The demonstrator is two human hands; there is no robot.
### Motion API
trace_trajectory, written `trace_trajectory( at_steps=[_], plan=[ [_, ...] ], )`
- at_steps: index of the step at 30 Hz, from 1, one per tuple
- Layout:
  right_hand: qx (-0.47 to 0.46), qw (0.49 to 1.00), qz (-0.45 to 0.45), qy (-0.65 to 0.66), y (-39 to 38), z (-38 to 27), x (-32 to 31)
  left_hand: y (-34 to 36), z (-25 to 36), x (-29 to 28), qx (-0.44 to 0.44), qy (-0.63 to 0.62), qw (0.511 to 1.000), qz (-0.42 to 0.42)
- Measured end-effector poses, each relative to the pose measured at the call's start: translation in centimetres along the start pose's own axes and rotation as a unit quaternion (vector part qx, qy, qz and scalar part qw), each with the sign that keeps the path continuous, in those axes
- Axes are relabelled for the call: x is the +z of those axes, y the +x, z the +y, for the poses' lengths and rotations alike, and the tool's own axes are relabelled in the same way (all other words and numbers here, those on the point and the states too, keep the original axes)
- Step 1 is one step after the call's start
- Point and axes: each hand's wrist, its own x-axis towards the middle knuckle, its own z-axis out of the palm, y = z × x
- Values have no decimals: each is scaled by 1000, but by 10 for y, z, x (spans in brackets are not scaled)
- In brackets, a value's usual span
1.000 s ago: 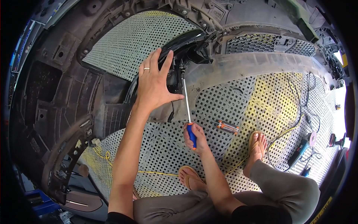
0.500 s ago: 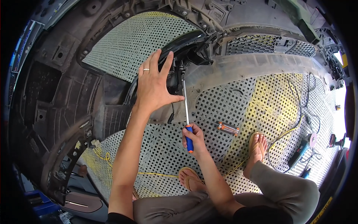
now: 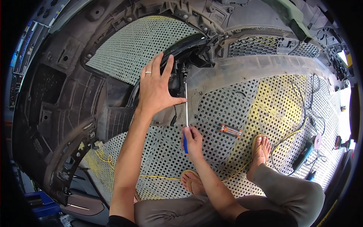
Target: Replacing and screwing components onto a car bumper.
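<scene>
My right hand is closed round the blue handle of a long screwdriver. Its shiny shaft runs away from me, and the tip meets a small fitting on a black lamp-like unit with a ribbed part. Fingers spread, my left hand lies over the unit's left side; its thumb reaches across to the screwdriver shaft. The unit sits in a large dark bumper, seen from its inner side. My left palm hides part of the unit.
A second screwdriver with a clear and orange handle lies on the perforated floor mat. An angle grinder and its cord lie farther right. A yellow cable crosses by my sandalled feet. A honeycomb grille spans the far side.
My right hand has turned round the handle and shifted slightly left, covering more of it. The left hand stays nearly in place. The view has shifted a little.
</scene>
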Motion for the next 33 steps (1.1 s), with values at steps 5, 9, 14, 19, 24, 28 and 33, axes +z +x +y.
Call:
trace_trajectory(
  at_steps=[5,9,14,19,24,28,33],
  plan=[
    [-16,1000,-21,-7,7,7,1,0,0,0,-1,1,1000,1],
    [7,994,-74,82,14,11,-3,1,0,1,-3,-1,1000,5],
    [86,943,-196,253,26,20,-23,0,0,0,-9,-1,1000,-1],
    [154,878,-290,349,35,7,-48,-1,-2,1,-11,-3,1000,-12],
    [76,965,-228,107,38,-20,-41,-2,-2,-1,-8,-12,1000,-8],
    [24,988,-152,17,46,-15,-14,0,0,-2,-11,0,1000,-26],
    [-65,989,-59,-120,61,14,8,0,2,-4,-20,-7,999,-25]
  ],
)
